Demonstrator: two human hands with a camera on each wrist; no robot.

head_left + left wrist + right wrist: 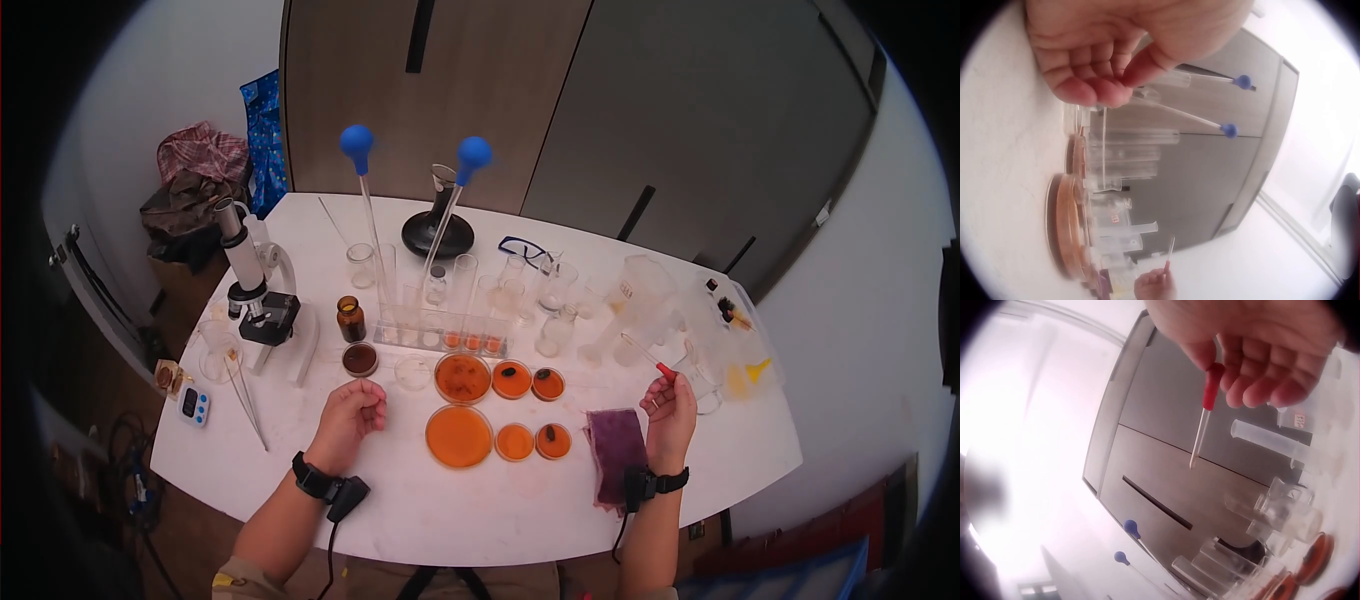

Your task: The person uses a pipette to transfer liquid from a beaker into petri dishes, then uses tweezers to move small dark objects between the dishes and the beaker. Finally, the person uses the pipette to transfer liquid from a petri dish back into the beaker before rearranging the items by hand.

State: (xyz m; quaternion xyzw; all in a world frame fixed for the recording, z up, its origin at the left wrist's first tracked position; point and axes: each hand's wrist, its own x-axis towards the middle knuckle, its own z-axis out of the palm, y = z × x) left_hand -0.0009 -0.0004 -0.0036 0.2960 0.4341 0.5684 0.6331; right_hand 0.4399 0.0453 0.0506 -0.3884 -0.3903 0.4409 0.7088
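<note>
The right hand (669, 420) pinches the red rubber bulb (666, 372) of a small glass dropper, above the table's right side by a folded purple cloth (618, 455). In the right wrist view the red bulb (1212, 387) sits between thumb and index finger, its glass tube (1199, 439) pointing away from the hand. The left hand (346, 425) holds nothing visible, its fingers curled in with thumb and fingertips close together, near a small dish of dark brown content (360, 359). In the left wrist view that hand (1129, 50) is above the white surface.
Orange-filled dishes (460, 436) stand mid-table, before a clear rack (440, 337) of tubes. Two blue-bulbed pipettes (473, 154) rise behind. A microscope (265, 300), tweezers (248, 405) and timer (194, 405) are left; a dark flask (437, 233) is behind, and clear plastic vessels (645, 290) are right.
</note>
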